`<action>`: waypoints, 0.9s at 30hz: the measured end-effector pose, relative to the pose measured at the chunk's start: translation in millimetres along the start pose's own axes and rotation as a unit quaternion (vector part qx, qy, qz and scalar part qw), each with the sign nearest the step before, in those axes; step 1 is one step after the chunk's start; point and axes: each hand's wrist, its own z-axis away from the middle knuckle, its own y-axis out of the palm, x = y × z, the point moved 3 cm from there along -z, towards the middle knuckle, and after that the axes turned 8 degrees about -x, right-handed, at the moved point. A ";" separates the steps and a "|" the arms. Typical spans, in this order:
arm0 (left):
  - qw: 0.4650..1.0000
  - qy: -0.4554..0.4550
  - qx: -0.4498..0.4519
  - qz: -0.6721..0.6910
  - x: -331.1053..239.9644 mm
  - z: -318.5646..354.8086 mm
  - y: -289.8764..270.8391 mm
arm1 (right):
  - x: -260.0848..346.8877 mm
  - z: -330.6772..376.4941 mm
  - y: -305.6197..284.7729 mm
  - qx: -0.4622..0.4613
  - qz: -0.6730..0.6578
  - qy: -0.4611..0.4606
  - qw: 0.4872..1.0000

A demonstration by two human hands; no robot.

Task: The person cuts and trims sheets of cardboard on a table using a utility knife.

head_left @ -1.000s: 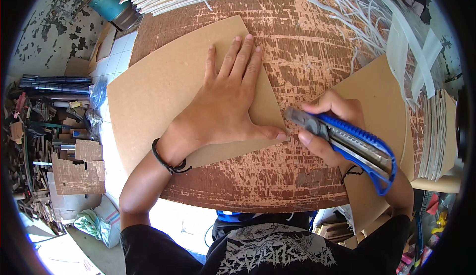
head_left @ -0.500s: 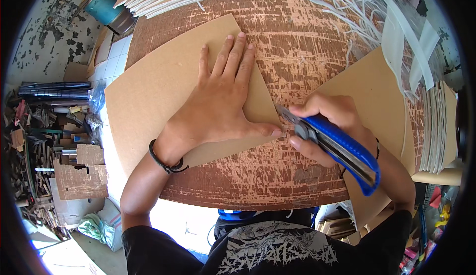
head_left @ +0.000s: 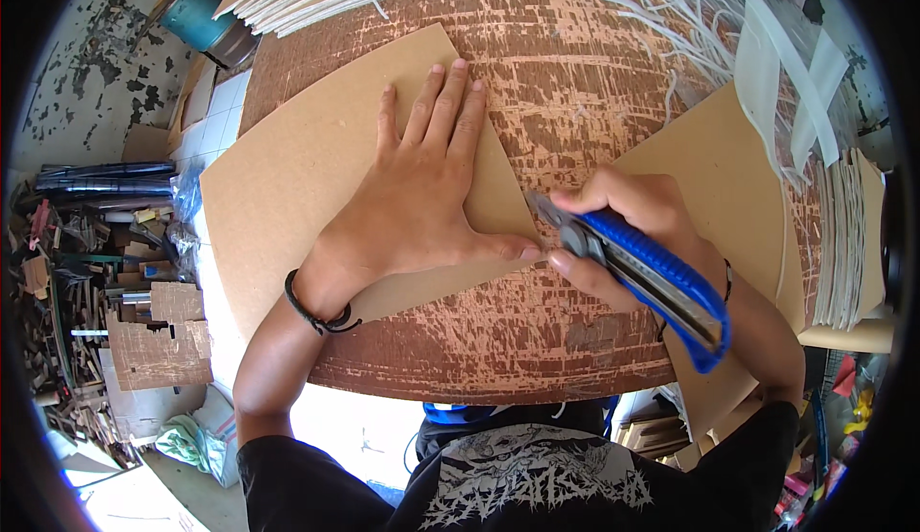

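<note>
Cardboard sheet [head_left: 316,168], brown and flat, lies on the left part of the worn, scratched wooden surface [head_left: 575,81], one edge hanging past the surface's left rim. Left hand [head_left: 422,196] rests palm down on the sheet with fingers spread flat, pressing it down; the thumb tip reaches toward the sheet's pointed lower right corner, and a black cord bracelet [head_left: 316,312] circles the wrist. Just beside that thumb sits the metal blade end of a blue utility knife [head_left: 642,268], which touches the sheet's edge near the corner. Right hand [head_left: 632,220] is closed around the knife's handle, fingers wrapped over its top and the blue body running back toward the person. Under and beyond this hand lies a second cardboard piece [head_left: 719,177]. Farther right, white strips [head_left: 709,24] are scattered over the surface, and a stack of white-edged boards [head_left: 843,244] stands at the right rim
</note>
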 end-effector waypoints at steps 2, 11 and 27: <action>1.000 -0.003 0.002 0.001 -0.4 0.2 -0.2 | 5.4 1.8 -6.2 0.047 -0.018 -0.053 0.997; 1.000 -0.004 0.001 0.004 -2.0 -2.3 1.1 | -1.4 4.9 -1.6 -0.021 -0.002 -0.021 1.000; 1.000 -0.008 -0.005 -0.001 -0.7 0.7 1.1 | 1.5 9.2 -11.0 0.052 -0.003 -0.065 0.996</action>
